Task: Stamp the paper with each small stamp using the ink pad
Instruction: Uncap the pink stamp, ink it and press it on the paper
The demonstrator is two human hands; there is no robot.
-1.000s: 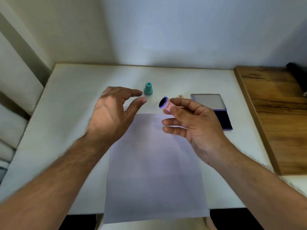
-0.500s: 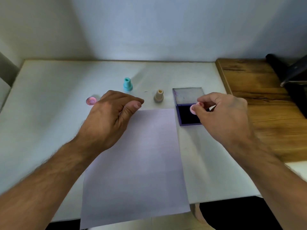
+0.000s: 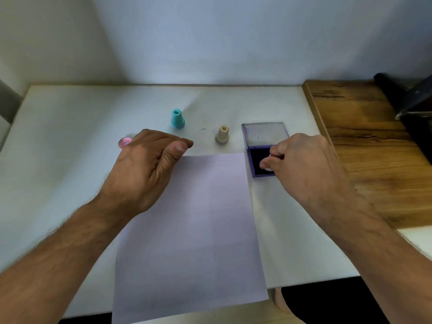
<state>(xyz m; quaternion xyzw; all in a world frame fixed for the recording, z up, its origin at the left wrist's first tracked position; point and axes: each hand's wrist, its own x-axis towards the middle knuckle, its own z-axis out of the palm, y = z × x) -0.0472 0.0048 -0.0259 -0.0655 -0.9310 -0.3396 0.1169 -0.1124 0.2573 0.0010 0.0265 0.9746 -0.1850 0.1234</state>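
Since half a second ago the right hand point(image 3: 304, 167) has dropped from just above the ink pad point(image 3: 261, 161) onto it, and the pink stamp point(image 3: 267, 169) it carries now sits low against the dark inked surface; a full second ago that stamp was held up over the paper with its dark face turned toward the left hand. The left hand point(image 3: 145, 169) has curled in since then and barely shifted over the last half second.

From the head view, the ink pad is a small purple case lying open on the white table point(image 3: 70, 160), just right of the paper's far corner, its clear lid point(image 3: 265, 134) folded back flat and smudged with violet. Only a pale pink sliver of the stamp shows under the fingertips, so its face cannot be seen. The right hand's fingers are pinched closed around it, knuckles up, covering the near right part of the pad.

The left hand is a loose fist, thumb tucked against the forefinger, holding nothing that can be seen; it hovers over the far left corner of the paper point(image 3: 187, 230), and whether it touches the sheet cannot be told. The lilac sheet lies blank, its near edge hanging past the table's front.

Beyond the paper stand a teal stamp point(image 3: 177, 119) and a beige stamp point(image 3: 222, 134), both upright and apart from each other. A pink cap point(image 3: 125, 142) lies flat just beyond the left hand's knuckles. A wooden board point(image 3: 364, 148) adjoins the table on the right.
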